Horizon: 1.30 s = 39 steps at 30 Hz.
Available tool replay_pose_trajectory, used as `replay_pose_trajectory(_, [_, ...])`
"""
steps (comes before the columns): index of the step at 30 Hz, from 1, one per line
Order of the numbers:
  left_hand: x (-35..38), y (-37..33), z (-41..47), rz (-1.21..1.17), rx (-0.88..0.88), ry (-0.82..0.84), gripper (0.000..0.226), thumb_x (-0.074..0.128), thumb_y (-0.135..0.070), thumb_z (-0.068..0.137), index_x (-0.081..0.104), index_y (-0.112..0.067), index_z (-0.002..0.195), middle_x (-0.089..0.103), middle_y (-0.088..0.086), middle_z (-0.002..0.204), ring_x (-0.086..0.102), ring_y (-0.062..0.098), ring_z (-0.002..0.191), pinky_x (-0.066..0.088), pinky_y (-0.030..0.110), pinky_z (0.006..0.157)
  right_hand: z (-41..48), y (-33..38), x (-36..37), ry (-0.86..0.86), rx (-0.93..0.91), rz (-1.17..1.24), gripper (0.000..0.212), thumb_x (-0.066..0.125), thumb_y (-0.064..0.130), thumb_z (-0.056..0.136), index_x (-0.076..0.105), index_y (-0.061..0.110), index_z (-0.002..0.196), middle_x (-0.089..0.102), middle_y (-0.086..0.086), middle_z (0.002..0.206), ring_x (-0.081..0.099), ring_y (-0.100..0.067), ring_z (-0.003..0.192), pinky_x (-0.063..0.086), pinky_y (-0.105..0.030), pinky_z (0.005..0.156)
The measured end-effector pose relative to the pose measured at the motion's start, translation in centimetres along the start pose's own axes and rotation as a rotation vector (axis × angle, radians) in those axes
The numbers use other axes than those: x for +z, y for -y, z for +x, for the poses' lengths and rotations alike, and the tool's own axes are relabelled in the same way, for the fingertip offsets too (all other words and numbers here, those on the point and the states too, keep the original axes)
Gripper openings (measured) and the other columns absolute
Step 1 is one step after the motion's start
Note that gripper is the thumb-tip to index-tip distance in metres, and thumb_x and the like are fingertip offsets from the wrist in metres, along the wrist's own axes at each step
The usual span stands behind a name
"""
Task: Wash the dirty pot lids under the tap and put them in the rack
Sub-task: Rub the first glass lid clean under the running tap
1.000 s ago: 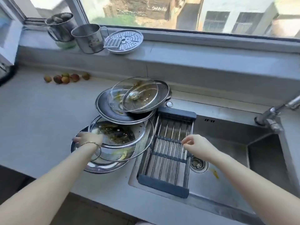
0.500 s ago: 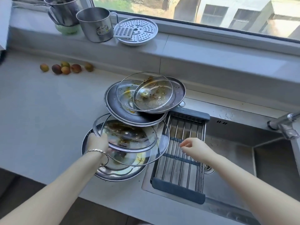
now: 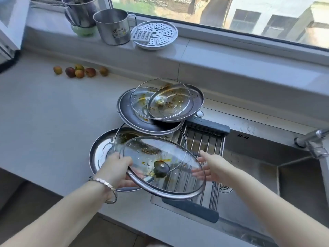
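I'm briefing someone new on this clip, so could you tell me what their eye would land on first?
First, the big glass lid, smeared with orange residue, held tilted above the rack at the sink's near left; the left hand grips its rim while the right hand reaches in open. Behind it, a messy pile of dirty lids overlaps on the counter. Far right, water runs from the tap.

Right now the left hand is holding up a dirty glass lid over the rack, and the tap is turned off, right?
Almost. In the head view the left hand does hold the dirty glass lid over the rack, but the tap is on: water is running down from its spout into the sink.
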<state>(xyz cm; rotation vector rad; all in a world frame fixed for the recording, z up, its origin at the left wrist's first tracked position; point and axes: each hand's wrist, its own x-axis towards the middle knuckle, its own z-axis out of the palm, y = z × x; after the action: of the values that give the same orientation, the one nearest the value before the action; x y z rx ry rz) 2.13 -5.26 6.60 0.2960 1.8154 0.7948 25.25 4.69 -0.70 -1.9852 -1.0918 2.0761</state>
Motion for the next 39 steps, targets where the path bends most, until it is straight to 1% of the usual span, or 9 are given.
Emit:
replay_pose_trajectory(6, [9.4,0.6,-1.2,0.15,0.119,0.059,0.015,0.036,-0.001,0.091,0.037,-0.009,0.079,0.058,0.011,0.053,0.056,0.019,0.039,0.05,0.027,0.043,-1.1,-5.8,-8.2,-0.233,-0.241,-0.031,0.026,0.041,0.015,0.094,0.054,0.015,0.071,0.051,-0.002,0.059,0.042,-0.02,0.054,0.039,-0.032,0.058])
replay_pose_trajectory(10, [17.5,1.7,-2.2,0.166,0.24,0.032,0.023,0.038,-0.027,0.097,0.039,-0.017,0.077,0.066,0.014,0.079,0.067,0.032,0.073,0.054,0.045,0.069,-3.4,-9.1,-15.0,-0.335,-0.374,0.109,0.02,0.037,0.009,0.099,0.05,0.015,0.113,0.065,-0.017,0.077,0.061,-0.024,0.057,0.051,-0.024,0.048])
replay_pose_trajectory(13, [23.5,2.7,-3.1,0.103,0.236,-0.006,0.03,0.038,-0.043,0.095,0.044,-0.015,0.084,0.067,0.014,0.085,0.068,0.028,0.073,0.057,0.041,0.066,-4.7,-11.2,-20.0,-0.376,-0.431,0.152,0.018,0.038,0.009,0.099,0.047,0.017,0.112,0.065,-0.021,0.081,0.065,-0.019,0.056,0.051,-0.022,0.049])
replay_pose_trajectory(19, [31.7,3.5,-4.9,0.132,0.271,-0.242,0.046,0.038,-0.036,0.097,0.035,-0.007,0.061,0.043,0.009,0.052,0.052,0.004,0.035,0.037,0.014,0.034,-4.4,-12.7,-28.7,-0.37,-0.298,0.12,0.021,0.044,0.023,0.098,0.061,0.012,0.1,0.069,-0.008,0.068,0.062,-0.017,0.051,0.049,-0.025,0.048])
replay_pose_trajectory(24, [34.6,3.1,-5.8,0.128,0.339,-0.283,0.043,0.039,-0.026,0.098,0.026,-0.012,0.059,0.035,0.003,0.023,0.043,-0.007,0.026,0.035,0.004,0.036,-1.0,-10.4,-33.4,-0.439,-0.108,0.139,0.045,0.047,0.049,0.091,0.054,0.006,0.105,0.064,-0.015,0.081,0.062,-0.024,0.061,0.046,-0.026,0.05])
replay_pose_trajectory(26, [34.6,3.0,-5.1,0.111,0.339,-0.268,0.042,0.039,-0.031,0.097,0.031,-0.01,0.062,0.046,0.0,0.027,0.044,0.0,0.023,0.031,0.01,0.027,0.5,-9.3,-34.3,-0.456,-0.067,0.134,0.052,0.048,0.058,0.086,0.051,0.009,0.105,0.063,-0.013,0.078,0.062,-0.023,0.061,0.045,-0.025,0.049])
replay_pose_trajectory(29, [34.7,2.6,-4.0,0.083,0.307,-0.237,0.043,0.041,-0.042,0.094,0.049,-0.002,0.083,0.065,0.024,0.066,0.055,0.012,0.032,0.044,0.017,0.032,2.4,-7.9,-34.7,-0.47,-0.04,0.107,0.048,0.045,0.062,0.085,0.046,0.019,0.105,0.062,-0.015,0.083,0.062,-0.023,0.062,0.046,-0.026,0.055])
replay_pose_trajectory(35, [35.6,1.3,-3.0,0.082,0.339,-0.181,0.051,0.043,-0.042,0.093,0.052,0.008,0.094,0.063,0.02,0.062,0.058,0.023,0.043,0.046,0.02,0.035,4.1,-7.2,-34.7,-0.514,0.029,0.074,0.048,0.033,0.039,0.097,0.04,0.01,0.134,0.059,-0.016,0.088,0.055,-0.024,0.054,0.041,-0.025,0.046])
replay_pose_trajectory(39, [36.5,0.5,-2.2,0.076,0.353,-0.157,0.045,0.045,-0.043,0.092,0.051,0.0,0.084,0.062,0.016,0.059,0.057,0.023,0.041,0.047,0.023,0.037,4.8,-7.2,-34.4,-0.607,0.054,0.099,0.043,0.027,0.035,0.095,0.055,0.004,0.106,0.056,-0.011,0.067,0.05,-0.023,0.05,0.045,-0.029,0.056])
